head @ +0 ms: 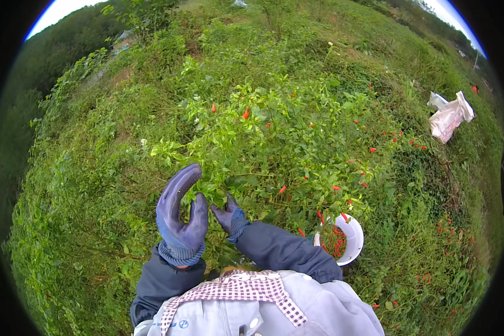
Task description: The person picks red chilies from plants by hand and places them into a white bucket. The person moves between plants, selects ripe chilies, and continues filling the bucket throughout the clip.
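My left hand (181,210), in a purple-blue work glove, is raised beside a leafy chili pepper plant (235,145), fingers curved and apart from the thumb, with nothing seen between them. Just right of it, my right hand (229,214), gloved alike, reaches low among the leaves; foliage hides part of its fingers, so whether it holds anything is unclear. Red chilies hang on the plant, one (282,190) right of my hands and one (246,113) higher up. A white plastic bucket (355,241) with many red chilies inside stands right of my right forearm.
A whitish woven sack (447,119) lies on the plants at the far right. Dense green growth surrounds me, with more red chilies at the lower right (424,277). Wooded slopes (73,38) rise at the upper left.
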{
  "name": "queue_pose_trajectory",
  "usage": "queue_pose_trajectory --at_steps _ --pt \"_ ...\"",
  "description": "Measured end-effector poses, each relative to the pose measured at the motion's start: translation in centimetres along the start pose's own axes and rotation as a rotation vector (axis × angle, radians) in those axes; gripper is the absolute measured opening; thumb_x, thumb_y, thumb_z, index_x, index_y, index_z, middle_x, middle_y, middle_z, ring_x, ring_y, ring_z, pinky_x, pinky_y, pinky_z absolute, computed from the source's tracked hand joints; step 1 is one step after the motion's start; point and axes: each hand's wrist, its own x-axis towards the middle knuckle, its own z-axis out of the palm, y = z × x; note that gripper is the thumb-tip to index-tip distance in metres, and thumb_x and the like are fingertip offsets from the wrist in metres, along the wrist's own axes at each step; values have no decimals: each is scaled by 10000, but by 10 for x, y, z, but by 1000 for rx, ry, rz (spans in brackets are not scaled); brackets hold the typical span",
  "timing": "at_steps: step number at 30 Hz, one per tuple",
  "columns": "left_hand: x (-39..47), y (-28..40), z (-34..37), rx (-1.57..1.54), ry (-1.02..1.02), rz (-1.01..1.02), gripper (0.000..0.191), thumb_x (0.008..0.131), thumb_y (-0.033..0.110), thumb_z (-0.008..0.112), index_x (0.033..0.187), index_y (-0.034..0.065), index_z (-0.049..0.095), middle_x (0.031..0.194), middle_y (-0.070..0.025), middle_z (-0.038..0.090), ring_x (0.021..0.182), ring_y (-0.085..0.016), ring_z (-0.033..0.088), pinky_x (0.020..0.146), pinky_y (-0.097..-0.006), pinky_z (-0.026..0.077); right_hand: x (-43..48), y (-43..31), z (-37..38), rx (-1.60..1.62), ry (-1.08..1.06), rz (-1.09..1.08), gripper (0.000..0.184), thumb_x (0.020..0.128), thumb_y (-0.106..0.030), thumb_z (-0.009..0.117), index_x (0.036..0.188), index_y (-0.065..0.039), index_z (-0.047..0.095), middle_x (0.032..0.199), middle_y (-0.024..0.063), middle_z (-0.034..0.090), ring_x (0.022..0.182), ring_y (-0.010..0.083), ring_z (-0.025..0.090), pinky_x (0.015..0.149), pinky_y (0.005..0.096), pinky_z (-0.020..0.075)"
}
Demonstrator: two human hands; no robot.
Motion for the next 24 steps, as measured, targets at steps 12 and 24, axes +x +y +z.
queue_pose_trajectory --at_steps 12,24 --pt "45 -43 42 169 -55 -350 420 717 109 637 1120 27 552 1001 -192 609 920 -279 613 821 -343 478 -18 73 0 58 27 494 401 865 -217 572 1163 -44 367 973 158 449 831 282 491 800 445 480" --pt "43 -53 84 197 -412 63 478 674 45 490 1137 154 540 974 -131 626 792 -323 601 727 -387 497 -71 -28 23 -1218 -208 7 364 831 -187 598 1138 -24 492 1074 112 568 949 217 562 800 339 490"
